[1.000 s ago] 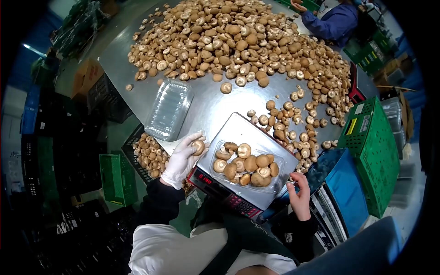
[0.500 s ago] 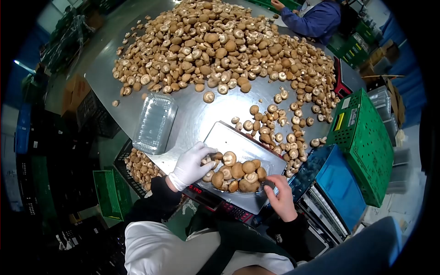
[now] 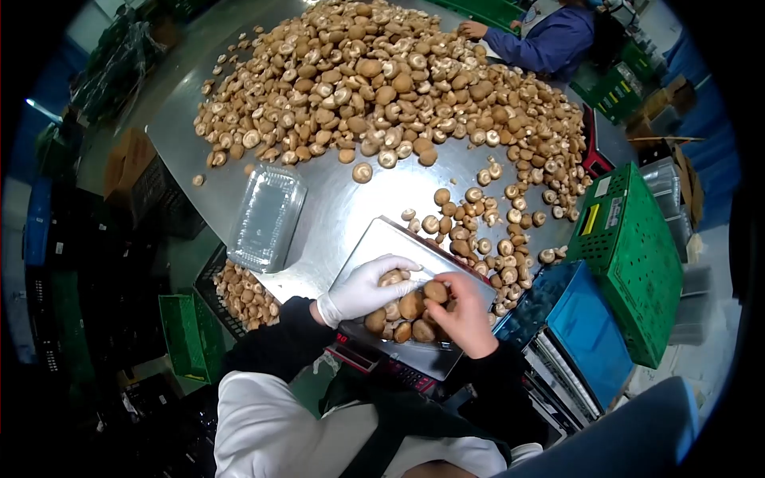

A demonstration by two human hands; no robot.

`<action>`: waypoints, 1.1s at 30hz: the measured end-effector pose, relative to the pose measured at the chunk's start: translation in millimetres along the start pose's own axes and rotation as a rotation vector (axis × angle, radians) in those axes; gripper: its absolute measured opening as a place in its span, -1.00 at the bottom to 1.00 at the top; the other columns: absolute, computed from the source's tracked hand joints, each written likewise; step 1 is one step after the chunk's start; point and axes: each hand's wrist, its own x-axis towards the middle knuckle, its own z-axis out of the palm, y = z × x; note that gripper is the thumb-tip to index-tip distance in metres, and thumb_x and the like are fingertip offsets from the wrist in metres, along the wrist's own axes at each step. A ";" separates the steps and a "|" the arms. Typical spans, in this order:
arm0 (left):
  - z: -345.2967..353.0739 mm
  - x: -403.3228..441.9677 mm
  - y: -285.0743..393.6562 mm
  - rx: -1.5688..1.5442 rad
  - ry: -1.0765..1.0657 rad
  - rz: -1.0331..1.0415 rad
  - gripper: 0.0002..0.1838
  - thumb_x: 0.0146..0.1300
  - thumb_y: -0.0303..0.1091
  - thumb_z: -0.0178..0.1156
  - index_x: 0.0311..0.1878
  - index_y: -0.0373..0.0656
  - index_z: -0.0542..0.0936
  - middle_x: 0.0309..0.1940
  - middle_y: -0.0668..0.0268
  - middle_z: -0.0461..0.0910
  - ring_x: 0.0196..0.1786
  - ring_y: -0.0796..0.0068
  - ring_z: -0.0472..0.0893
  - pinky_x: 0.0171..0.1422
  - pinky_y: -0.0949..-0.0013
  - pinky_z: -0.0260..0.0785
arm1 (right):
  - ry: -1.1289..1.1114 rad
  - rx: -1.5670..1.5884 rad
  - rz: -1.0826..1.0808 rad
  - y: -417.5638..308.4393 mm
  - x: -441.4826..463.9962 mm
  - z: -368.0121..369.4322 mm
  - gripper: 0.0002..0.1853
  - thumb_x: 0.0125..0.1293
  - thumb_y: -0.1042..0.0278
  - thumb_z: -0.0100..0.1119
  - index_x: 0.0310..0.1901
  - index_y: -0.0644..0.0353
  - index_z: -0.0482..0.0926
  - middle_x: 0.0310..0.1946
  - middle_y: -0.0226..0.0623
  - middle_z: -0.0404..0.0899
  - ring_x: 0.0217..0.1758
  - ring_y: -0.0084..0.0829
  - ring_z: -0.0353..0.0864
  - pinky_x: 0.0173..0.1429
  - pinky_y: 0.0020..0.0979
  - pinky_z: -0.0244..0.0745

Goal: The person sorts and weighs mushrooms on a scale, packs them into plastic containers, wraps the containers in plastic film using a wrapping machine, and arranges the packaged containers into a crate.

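A digital scale (image 3: 362,249) with red digits stands at the near edge of the metal table, bearing a clear tray of brown mushrooms (image 3: 403,331). My left hand (image 3: 365,291), in a white glove, reaches over the tray's left side with its fingers closed round a mushroom (image 3: 391,278). From the right my bare right hand (image 3: 464,312) pinches another mushroom (image 3: 435,291) above the tray. The two hands are close together, and they hide part of the tray.
A large mushroom pile (image 3: 351,80) covers the table's far side. A clear container (image 3: 268,217) lies left of the scale. Green crates (image 3: 629,263) and a blue bin (image 3: 588,338) stand right. Another person's purple sleeve (image 3: 550,40) shows at the back.
The view has shifted. My left hand has moved from beside the scale to over the tray with a mushroom. My right hand has moved inward from the tray's right edge and taken hold of a mushroom.
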 end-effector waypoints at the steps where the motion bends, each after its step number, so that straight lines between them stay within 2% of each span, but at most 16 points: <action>1: -2.3 1.9 6.5 -0.094 -0.083 -0.131 -0.60 0.29 -0.26 0.15 0.11 -0.28 0.44 -0.11 0.33 0.51 -0.04 0.63 0.46 0.05 0.52 0.35 | -0.001 0.066 0.044 -15.7 3.5 -10.0 -0.58 -0.05 0.37 0.35 -0.11 0.23 0.48 -0.22 -0.16 0.52 -0.15 -0.14 0.48 -0.04 -0.24 0.40; 5: 13.8 23.8 26.5 -0.135 -0.216 -0.285 -0.57 0.27 -0.38 0.10 0.19 -0.30 0.37 -0.11 0.28 0.49 0.01 0.47 0.47 0.16 0.44 0.30 | 0.041 0.083 -0.083 -35.1 12.7 -19.5 -0.44 -0.12 0.35 0.44 -0.04 0.23 0.44 -0.15 -0.14 0.50 -0.03 -0.15 0.47 0.04 -0.26 0.36; 7: 13.8 44.3 20.2 -0.264 -0.250 -0.320 -0.58 0.27 -0.37 0.10 0.18 -0.28 0.37 -0.11 0.29 0.50 -0.11 0.53 0.52 -0.04 0.51 0.40 | 0.143 -0.027 -0.246 -29.6 15.1 -20.6 -0.36 -0.13 0.32 0.46 0.04 0.24 0.41 -0.02 -0.12 0.47 0.05 -0.15 0.43 0.12 -0.23 0.33; 8: 12.0 55.3 22.3 -0.384 -0.262 -0.297 -0.59 0.28 -0.37 0.10 0.17 -0.26 0.38 -0.13 0.29 0.50 -0.15 0.57 0.52 -0.13 0.55 0.42 | 0.170 0.028 -0.165 -22.2 11.0 -22.9 -0.40 -0.07 0.37 0.41 0.05 0.27 0.40 -0.01 -0.12 0.46 0.04 -0.22 0.44 0.12 -0.26 0.33; 10: 8.6 86.6 -7.5 -0.179 -0.153 -0.257 -0.58 0.27 -0.35 0.12 0.18 -0.22 0.39 -0.15 0.30 0.50 -0.24 0.63 0.51 -0.27 0.60 0.41 | 0.213 0.105 0.030 -9.2 -2.1 -30.1 -0.49 0.02 0.44 0.32 0.04 0.29 0.40 0.00 -0.15 0.44 0.02 -0.27 0.44 0.09 -0.33 0.34; 12: 9.2 107.3 -5.8 -0.099 -0.070 -0.287 -0.44 0.16 -0.22 0.26 0.18 -0.26 0.37 -0.12 0.22 0.53 -0.10 0.48 0.52 -0.03 0.48 0.41 | 0.217 0.160 0.077 17.6 -14.4 -30.9 -0.57 0.07 0.50 0.23 0.02 0.29 0.40 0.01 -0.17 0.43 -0.01 -0.32 0.44 0.03 -0.39 0.36; 13: 9.3 116.9 -13.3 -0.011 -0.091 -0.246 -0.36 0.16 -0.15 0.25 0.21 -0.33 0.32 0.04 0.07 0.48 0.10 0.31 0.46 0.21 0.39 0.28 | 0.205 0.127 0.099 24.3 -21.1 -33.7 -0.60 0.08 0.53 0.21 -0.01 0.29 0.41 -0.01 -0.19 0.42 -0.05 -0.35 0.44 -0.01 -0.42 0.38; 15: 7.8 120.5 -16.5 0.080 -0.067 -0.225 -0.33 0.17 -0.10 0.22 0.23 -0.34 0.30 0.09 0.01 0.43 0.16 0.24 0.43 0.25 0.36 0.25 | 0.204 0.121 0.146 33.3 -35.8 -36.6 -0.61 0.08 0.53 0.21 -0.02 0.29 0.41 -0.03 -0.20 0.43 -0.07 -0.36 0.44 -0.01 -0.42 0.37; 17: 0.2 110.6 2.5 0.126 -0.071 -0.207 -0.36 0.23 -0.12 0.17 0.29 -0.23 0.25 0.02 0.13 0.45 -0.03 0.41 0.46 -0.02 0.48 0.30 | 0.199 0.088 0.153 51.3 -53.1 -37.3 -0.62 0.16 0.52 0.17 0.03 0.28 0.39 -0.13 -0.35 0.43 -0.17 -0.55 0.40 -0.08 -0.53 0.35; 19: -12.1 92.5 22.4 0.138 -0.066 -0.201 -0.38 0.29 -0.13 0.12 0.34 -0.13 0.20 -0.06 0.24 0.48 -0.22 0.58 0.49 -0.29 0.60 0.35 | 0.190 0.126 0.271 68.7 -74.2 -33.2 -0.63 0.16 0.53 0.16 0.03 0.29 0.40 -0.14 -0.31 0.44 -0.17 -0.51 0.43 -0.08 -0.51 0.37; 22: -35.4 56.6 26.7 0.154 0.007 -0.183 -0.50 0.34 -0.21 0.05 0.30 -0.15 0.27 0.22 0.17 0.31 0.13 0.45 0.42 0.13 0.45 0.34 | 0.181 0.169 0.402 73.6 -95.9 -26.6 -0.62 0.23 0.52 0.09 0.10 0.31 0.37 -0.17 -0.28 0.50 -0.29 -0.52 0.48 -0.17 -0.52 0.43; 24: -47.4 26.8 11.7 0.039 0.128 -0.256 -0.55 0.36 -0.30 0.02 0.29 -0.17 0.29 0.15 0.18 0.36 0.10 0.40 0.44 0.13 0.41 0.33 | 0.189 0.215 0.419 85.0 -108.9 -14.8 -0.59 0.24 0.53 0.06 0.15 0.32 0.33 -0.13 -0.24 0.51 -0.27 -0.52 0.49 -0.16 -0.52 0.44; 26: -62.0 -3.5 -5.0 0.434 0.174 -0.171 -0.57 0.35 -0.34 0.02 0.26 -0.20 0.32 0.08 0.16 0.40 0.06 0.38 0.46 0.11 0.42 0.35 | 0.163 0.231 0.427 82.4 -110.9 -8.6 -0.58 0.27 0.54 0.03 0.17 0.34 0.30 -0.11 -0.21 0.52 -0.28 -0.50 0.52 -0.16 -0.50 0.46; 28: -62.5 -32.6 -11.4 0.532 0.226 -0.185 -0.54 0.28 -0.34 0.03 0.23 -0.29 0.34 0.03 0.01 0.43 -0.03 0.37 0.50 0.03 0.39 0.39 | 0.115 0.255 0.466 86.5 -111.6 -1.7 -0.58 0.27 0.55 0.02 0.18 0.33 0.30 -0.12 -0.20 0.52 -0.30 -0.48 0.54 -0.18 -0.49 0.47; 30: -53.1 -59.9 -17.1 0.533 0.263 -0.264 -0.54 0.27 -0.38 0.01 0.22 -0.34 0.33 -0.12 -0.01 0.51 -0.06 0.27 0.51 0.07 0.37 0.35 | 0.117 0.253 0.455 86.7 -108.3 5.6 -0.58 0.27 0.54 0.02 0.17 0.34 0.30 -0.19 -0.19 0.54 -0.31 -0.45 0.55 -0.19 -0.48 0.47; 33: -39.6 -89.3 -55.7 0.575 0.265 -0.248 -0.54 0.26 -0.40 0.01 0.21 -0.38 0.32 -0.10 -0.04 0.49 -0.05 0.15 0.50 0.10 0.33 0.33 | 0.071 0.173 0.433 83.0 -100.6 12.4 -0.62 0.27 0.52 0.00 0.13 0.37 0.34 -0.32 -0.18 0.55 -0.31 -0.37 0.55 -0.16 -0.43 0.47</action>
